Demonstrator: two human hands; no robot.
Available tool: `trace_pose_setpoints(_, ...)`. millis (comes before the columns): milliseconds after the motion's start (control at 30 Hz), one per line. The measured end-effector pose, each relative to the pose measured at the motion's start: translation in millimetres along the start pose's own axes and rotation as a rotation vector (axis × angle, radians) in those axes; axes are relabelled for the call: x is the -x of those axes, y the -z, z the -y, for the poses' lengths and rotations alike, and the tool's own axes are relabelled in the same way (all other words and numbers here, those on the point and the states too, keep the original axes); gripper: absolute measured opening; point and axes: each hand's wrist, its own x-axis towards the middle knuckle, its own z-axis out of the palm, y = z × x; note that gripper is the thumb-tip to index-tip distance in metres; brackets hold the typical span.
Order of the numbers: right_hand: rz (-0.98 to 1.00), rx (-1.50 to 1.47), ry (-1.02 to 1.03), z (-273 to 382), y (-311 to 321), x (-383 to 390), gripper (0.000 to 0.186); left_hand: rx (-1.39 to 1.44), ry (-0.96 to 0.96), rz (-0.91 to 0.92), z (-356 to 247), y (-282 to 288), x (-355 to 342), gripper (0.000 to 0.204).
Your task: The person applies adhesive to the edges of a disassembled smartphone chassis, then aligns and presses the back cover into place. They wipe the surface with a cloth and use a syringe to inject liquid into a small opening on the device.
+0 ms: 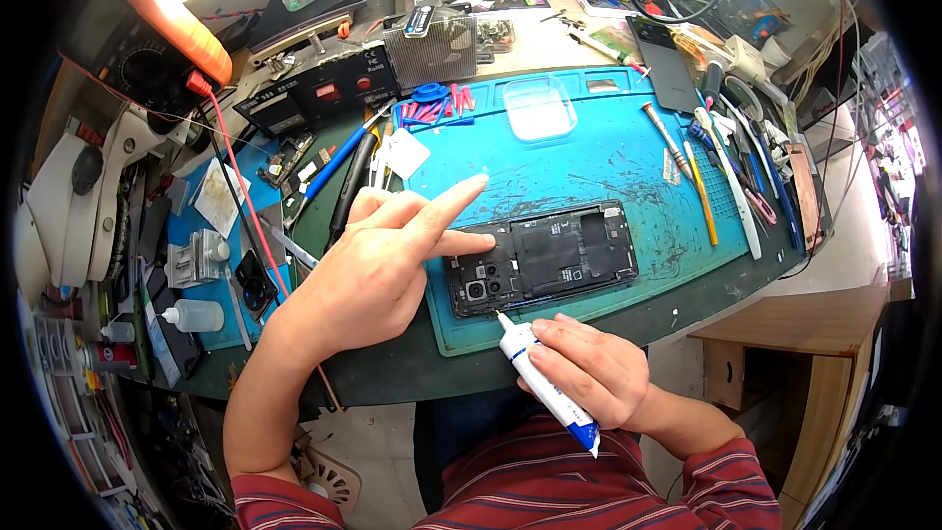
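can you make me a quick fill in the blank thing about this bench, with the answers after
1. The right grip holds a white-and-blue ____.
2. The left grip has a finger reaching over the opened phone, whose camera lenses sit at its ____ end in the picture.
3. The mat under the phone is ____ in colour.
4. The slim yellow tool lies to the ____ of the phone.

Missing words: tube; left; blue; right

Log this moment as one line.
Left hand: fingertip on opened phone | Right hand: gripping white-blue tube, nozzle at phone's near edge | Phone: lying on blue mat
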Motion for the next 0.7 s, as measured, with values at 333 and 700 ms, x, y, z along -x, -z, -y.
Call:
trace_pose_setpoints(333,-0.004,0.026,-0.008,-2.1,3.4,4.4,0.033,-0.002,0.017,0.008,-1.1,0.3,-0.1,0.076)
trace_pose_setpoints(700,-0.006,0.024,-0.019,-3.0,5.9,6.7,0.033,-0.027,0.014,0.044,-1.1,3.2,-1.1,0.083)
